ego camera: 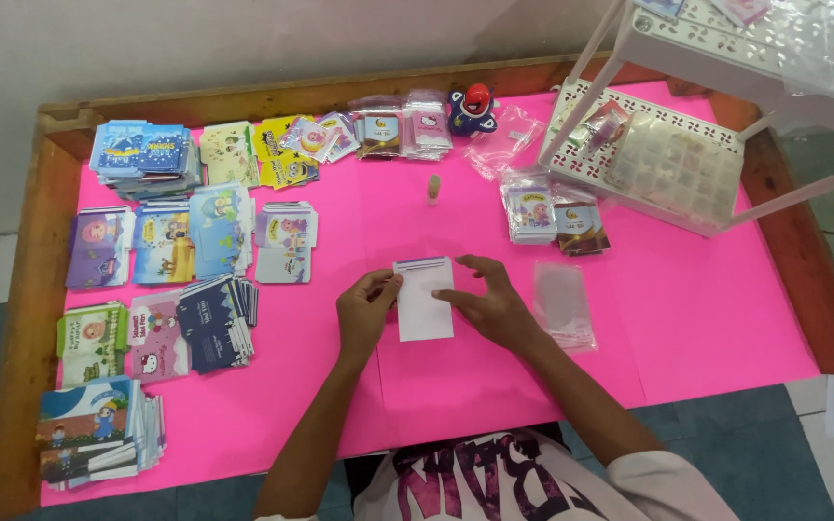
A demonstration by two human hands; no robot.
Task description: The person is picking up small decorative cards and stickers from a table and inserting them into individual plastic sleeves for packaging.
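A small white envelope (424, 301) lies flat on the pink table cover (707, 309) in front of me. My left hand (366, 311) pinches its upper left edge with thumb and fingers. My right hand (494, 304) rests flat on its right edge, fingers spread and pointing left. A clear plastic sleeve (564, 303) lies just to the right of my right hand.
Several stacks of colourful printed envelopes (161, 241) cover the left side. Packaged sets (407, 127) line the far edge beside a small toy figure (472, 108) and a small bottle (433, 187). A white plastic rack (668, 154) stands at the far right, with two packets (552, 214) near it.
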